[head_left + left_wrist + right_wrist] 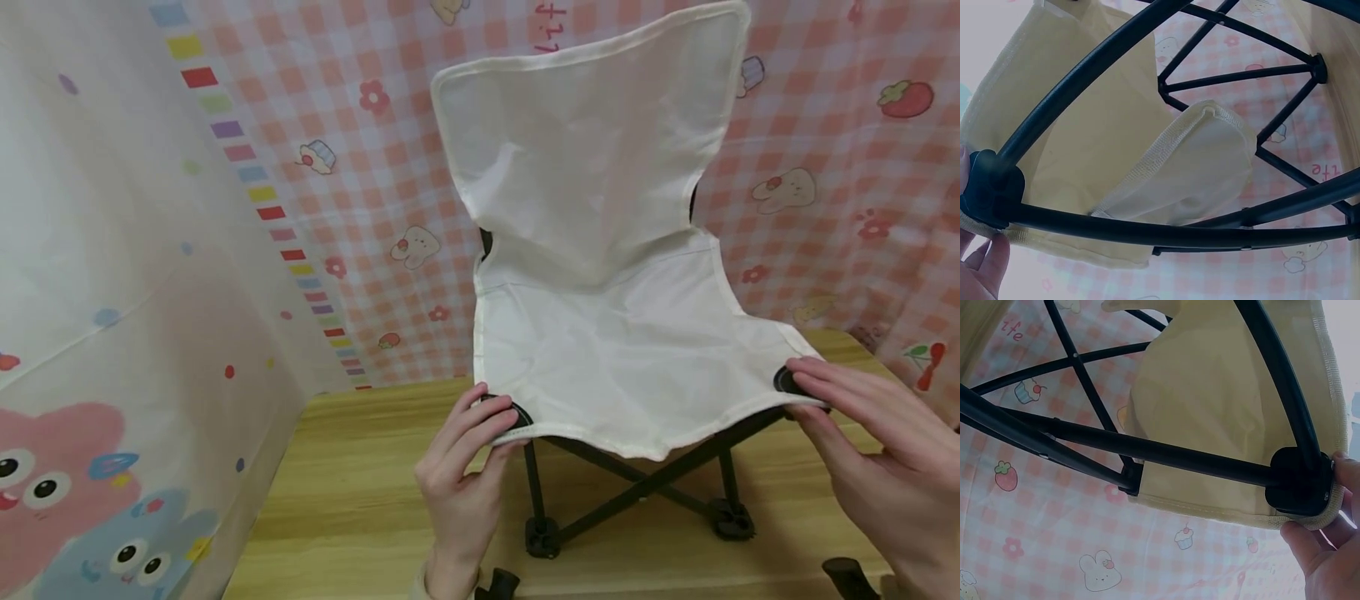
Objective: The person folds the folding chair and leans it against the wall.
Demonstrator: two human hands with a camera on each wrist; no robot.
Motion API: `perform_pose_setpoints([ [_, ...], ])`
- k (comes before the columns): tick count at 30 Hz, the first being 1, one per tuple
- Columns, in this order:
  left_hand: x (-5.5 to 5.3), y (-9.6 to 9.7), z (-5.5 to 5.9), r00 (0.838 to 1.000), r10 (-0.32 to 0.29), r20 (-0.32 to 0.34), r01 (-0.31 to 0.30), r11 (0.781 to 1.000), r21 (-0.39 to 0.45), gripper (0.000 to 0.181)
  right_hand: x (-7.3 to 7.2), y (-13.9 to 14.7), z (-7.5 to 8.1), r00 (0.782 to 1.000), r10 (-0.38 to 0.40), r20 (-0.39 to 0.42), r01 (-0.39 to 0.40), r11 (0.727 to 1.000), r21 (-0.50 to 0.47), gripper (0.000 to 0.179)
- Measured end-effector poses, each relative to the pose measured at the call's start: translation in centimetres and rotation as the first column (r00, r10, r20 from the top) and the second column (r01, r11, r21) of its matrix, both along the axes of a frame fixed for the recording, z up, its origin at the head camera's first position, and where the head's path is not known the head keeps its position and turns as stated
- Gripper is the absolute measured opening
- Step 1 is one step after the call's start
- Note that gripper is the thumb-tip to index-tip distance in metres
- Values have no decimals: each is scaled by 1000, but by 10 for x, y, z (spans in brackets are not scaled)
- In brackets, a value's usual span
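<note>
A small folding chair [592, 350] with a white fabric seat and back stands unfolded on the wooden table, its backrest away from me. My left hand [468, 467] pinches the front left seat corner, fingers on top at the black corner patch [517, 414] and thumb below. At the front right corner my right hand [892, 450] grips in the same way. From underneath, the left wrist view shows black frame tubes [1129, 232] meeting a black joint [994, 187] beside the left fingers. A matching corner joint [1300, 481] sits by the right thumb in the right wrist view.
Under the chair is a wood-grain table [360, 492]. A pink checked cloth [360, 208] hangs behind it, and a white cartoon-printed cloth [150, 333] hangs at the left. Crossed black legs [645, 483] end in plastic feet [731, 520] on the tabletop.
</note>
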State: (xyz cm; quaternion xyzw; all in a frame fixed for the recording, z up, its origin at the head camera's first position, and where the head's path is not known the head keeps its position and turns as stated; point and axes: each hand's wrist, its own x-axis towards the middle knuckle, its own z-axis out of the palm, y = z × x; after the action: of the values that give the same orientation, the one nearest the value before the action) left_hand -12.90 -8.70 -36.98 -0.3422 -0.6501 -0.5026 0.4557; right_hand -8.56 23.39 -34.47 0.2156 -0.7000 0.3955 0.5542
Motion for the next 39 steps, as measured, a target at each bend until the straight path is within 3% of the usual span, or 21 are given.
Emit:
perform_pose_setpoints([
  [12,-2,7,5,999,14,-52,-14,1000,0,15,1,6,-1,1000,10,-6,-11,1000,-17,51],
  [20,-4,8,11,998,0,-69,0,1000,-6,16,-8,3,-3,983,133,-130,-148,983,-113,35],
  [26,-2,10,14,999,-7,-51,7,1000,-11,15,-5,-3,2,983,114,-145,-135,980,-147,33],
  [39,-3,20,20,997,-6,-83,5,1000,-9,16,-3,-5,12,980,112,-162,-138,979,-154,32],
])
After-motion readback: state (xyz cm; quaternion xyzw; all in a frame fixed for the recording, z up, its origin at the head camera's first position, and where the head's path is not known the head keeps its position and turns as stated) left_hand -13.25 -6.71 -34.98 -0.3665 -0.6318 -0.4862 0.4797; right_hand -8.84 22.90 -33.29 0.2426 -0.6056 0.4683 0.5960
